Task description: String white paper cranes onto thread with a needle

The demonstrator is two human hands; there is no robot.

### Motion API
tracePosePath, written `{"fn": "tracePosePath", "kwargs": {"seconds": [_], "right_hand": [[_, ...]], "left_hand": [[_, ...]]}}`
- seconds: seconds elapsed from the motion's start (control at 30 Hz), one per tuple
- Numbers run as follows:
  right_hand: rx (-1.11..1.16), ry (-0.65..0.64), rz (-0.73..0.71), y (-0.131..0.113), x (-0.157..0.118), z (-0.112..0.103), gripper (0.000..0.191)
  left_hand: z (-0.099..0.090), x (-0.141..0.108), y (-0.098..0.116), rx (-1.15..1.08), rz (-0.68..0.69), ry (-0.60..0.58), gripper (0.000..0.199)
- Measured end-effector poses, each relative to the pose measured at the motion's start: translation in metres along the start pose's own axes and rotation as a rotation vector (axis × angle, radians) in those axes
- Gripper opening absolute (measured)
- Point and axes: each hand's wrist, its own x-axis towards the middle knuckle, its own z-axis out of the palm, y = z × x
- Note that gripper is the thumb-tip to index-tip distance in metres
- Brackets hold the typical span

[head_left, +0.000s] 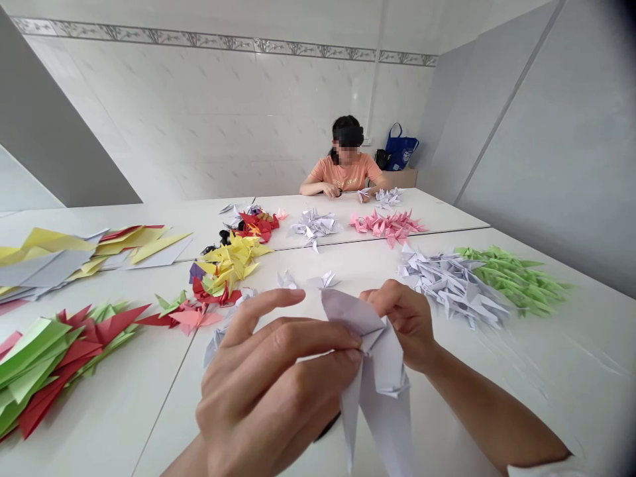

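Observation:
A partly folded white paper piece (385,411) is held up in front of me, with a flap at its top and long points hanging down. My left hand (278,384) pinches it near the middle fold, the index finger raised apart from the paper. My right hand (407,321) is closed at the paper's upper right edge, its fingertips partly behind the paper. Beyond my hands lie two small white folded pieces (324,279). Right of my right hand is a pile of white paper cranes (450,285).
Green cranes (519,281) lie at right, pink (390,225) and white ones (314,225) farther back. Yellow (236,262) and red pieces are left of centre. Green and red folded papers (74,361) and flat sheets (54,258) lie at left. A person (345,165) sits across the table.

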Motion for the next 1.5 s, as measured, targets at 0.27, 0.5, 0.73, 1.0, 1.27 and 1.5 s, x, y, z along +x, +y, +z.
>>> {"fn": "tracePosePath", "kwargs": {"seconds": [0.27,0.5,0.73,1.0,1.27,1.5], "right_hand": [[-0.117,-0.002,-0.039,-0.002,0.003,0.002,0.004],[-0.208,0.053,0.016,-0.006,-0.003,0.005,0.016],[-0.300,0.048,0.046,-0.009,-0.001,0.004,0.022],[-0.322,0.045,0.085,-0.006,0.001,0.002,0.018],[-0.348,0.075,0.057,-0.009,0.002,0.006,0.014],[-0.570,0.130,-0.171,-0.021,0.015,-0.006,0.022]], "left_hand": [[-0.002,-0.002,-0.002,-0.005,-0.004,-0.025,0.017],[0.002,-0.002,-0.002,0.003,-0.025,-0.003,0.018],[0.001,0.000,-0.004,-0.013,-0.060,-0.003,0.020],[-0.002,-0.004,-0.001,0.131,0.104,-0.024,0.014],[-0.006,-0.008,-0.005,0.189,0.210,-0.058,0.009],[0.001,-0.008,-0.010,0.183,0.122,-0.128,0.015]]}}
